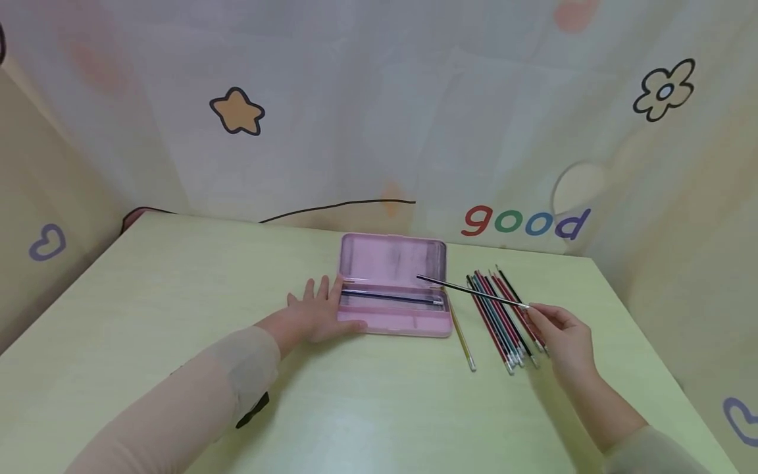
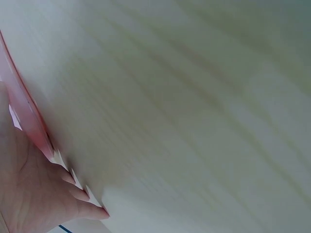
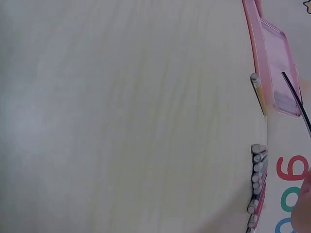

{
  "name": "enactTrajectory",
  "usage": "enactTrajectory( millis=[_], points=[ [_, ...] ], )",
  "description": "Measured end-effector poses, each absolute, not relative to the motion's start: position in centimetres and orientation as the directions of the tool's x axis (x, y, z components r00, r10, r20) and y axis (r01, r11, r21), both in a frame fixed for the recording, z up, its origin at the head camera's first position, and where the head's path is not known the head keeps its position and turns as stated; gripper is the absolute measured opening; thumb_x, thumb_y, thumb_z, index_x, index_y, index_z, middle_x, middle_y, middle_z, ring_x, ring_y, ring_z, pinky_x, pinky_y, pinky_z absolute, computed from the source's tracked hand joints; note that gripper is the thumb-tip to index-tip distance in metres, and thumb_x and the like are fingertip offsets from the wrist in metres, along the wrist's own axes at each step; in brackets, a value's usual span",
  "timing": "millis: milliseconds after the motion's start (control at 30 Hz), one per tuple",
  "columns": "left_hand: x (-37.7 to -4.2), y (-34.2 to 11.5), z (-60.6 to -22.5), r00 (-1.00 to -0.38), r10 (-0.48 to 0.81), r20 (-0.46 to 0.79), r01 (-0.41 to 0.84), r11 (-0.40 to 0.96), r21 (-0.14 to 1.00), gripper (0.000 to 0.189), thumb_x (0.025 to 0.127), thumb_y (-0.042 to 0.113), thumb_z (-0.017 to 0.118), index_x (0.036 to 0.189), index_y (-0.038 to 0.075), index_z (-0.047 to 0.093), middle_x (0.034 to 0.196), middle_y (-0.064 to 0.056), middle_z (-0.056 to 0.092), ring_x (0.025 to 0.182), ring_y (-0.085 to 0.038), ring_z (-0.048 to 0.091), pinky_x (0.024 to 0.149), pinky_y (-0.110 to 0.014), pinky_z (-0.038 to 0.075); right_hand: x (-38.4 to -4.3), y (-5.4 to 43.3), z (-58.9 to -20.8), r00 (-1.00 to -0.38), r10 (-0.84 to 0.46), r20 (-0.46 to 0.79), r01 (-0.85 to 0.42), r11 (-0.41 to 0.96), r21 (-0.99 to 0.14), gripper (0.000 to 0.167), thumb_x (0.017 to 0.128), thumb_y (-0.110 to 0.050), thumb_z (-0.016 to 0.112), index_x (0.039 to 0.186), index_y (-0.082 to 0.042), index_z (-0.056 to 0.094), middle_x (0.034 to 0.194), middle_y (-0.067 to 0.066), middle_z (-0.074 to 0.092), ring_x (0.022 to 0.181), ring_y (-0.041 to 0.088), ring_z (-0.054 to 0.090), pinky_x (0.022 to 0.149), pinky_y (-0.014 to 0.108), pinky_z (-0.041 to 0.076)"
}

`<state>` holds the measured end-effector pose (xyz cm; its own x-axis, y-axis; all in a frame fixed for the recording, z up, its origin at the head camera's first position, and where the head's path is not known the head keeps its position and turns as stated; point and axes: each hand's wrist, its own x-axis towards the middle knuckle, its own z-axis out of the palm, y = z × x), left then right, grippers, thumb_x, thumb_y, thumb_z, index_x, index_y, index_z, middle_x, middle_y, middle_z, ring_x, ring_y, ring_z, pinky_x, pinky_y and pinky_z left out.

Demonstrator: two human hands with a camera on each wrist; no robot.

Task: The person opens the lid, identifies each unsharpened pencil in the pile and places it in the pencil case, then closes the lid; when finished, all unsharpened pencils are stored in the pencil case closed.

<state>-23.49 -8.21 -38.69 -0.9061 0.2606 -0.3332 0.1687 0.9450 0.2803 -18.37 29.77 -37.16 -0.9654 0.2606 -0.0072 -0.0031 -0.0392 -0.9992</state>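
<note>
A pink pencil case (image 1: 391, 322) lies with its lid raised on the table, and one dark pencil (image 1: 391, 297) rests inside it. Against the left side of the case my left hand (image 1: 310, 316) is spread, its thumb along the front edge; in the left wrist view the hand (image 2: 39, 194) touches the pink wall (image 2: 26, 111). My right hand (image 1: 565, 336) pinches a black pencil (image 1: 474, 290) by its end, above the table, its other end reaching over the case. Under that pencil lies a group of red, teal and black pencils (image 1: 500, 322).
A yellow pencil (image 1: 463, 339) lies beside the case's right edge. The pale table (image 1: 367, 408) meets a curtain (image 1: 355, 131) printed with a star, a flower and the word "good" behind the case. In the right wrist view, white pencil ends (image 3: 257, 177) line up.
</note>
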Motion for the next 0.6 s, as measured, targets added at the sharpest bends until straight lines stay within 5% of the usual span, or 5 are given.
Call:
enactTrajectory(
  millis=[167, 400, 600],
  points=[
    [-23.5, -8.1, -38.6, -0.904, 0.260, -0.340, 0.168, 0.946, 0.278, 0.108, 0.078, 0.078, 0.038, 0.150, 0.012, -0.006, 0.154, -0.020, 0.002, 0.138, -0.043, -0.002, 0.100, -0.069, 0.006, -19.1, 28.4, -37.0, -0.975, 0.216, -0.059, 0.055, -0.024, -0.998, 0.007, 0.087, -0.013, 0.066, 0.093, -0.014, 0.069, 0.086, -0.007, 0.066, 0.083, 0.004, 0.065, 0.078, 0.019, 0.049],
    [-23.3, -7.7, -38.3, -0.903, 0.262, -0.341, 0.168, 0.945, 0.281, 0.108, 0.078, 0.077, 0.040, 0.150, 0.012, -0.007, 0.154, -0.020, 0.002, 0.138, -0.044, -0.002, 0.101, -0.069, 0.006, -19.9, 26.6, -37.0, -0.986, 0.142, -0.085, 0.091, 0.035, -0.995, 0.036, 0.090, -0.010, 0.062, 0.119, 0.010, 0.054, 0.090, -0.005, 0.064, 0.088, 0.005, 0.064, 0.081, 0.019, 0.048],
    [-23.3, -7.9, -38.4, -0.907, 0.250, -0.339, 0.163, 0.951, 0.264, 0.108, 0.079, 0.077, 0.039, 0.150, 0.011, -0.007, 0.154, -0.021, 0.002, 0.138, -0.044, -0.001, 0.100, -0.069, 0.007, -20.9, 25.0, -37.6, -0.990, 0.115, -0.080, 0.092, 0.103, -0.990, 0.037, 0.092, -0.008, 0.058, 0.121, 0.014, 0.051, 0.091, -0.003, 0.065, 0.087, 0.007, 0.065, 0.081, 0.022, 0.049]
  ],
)
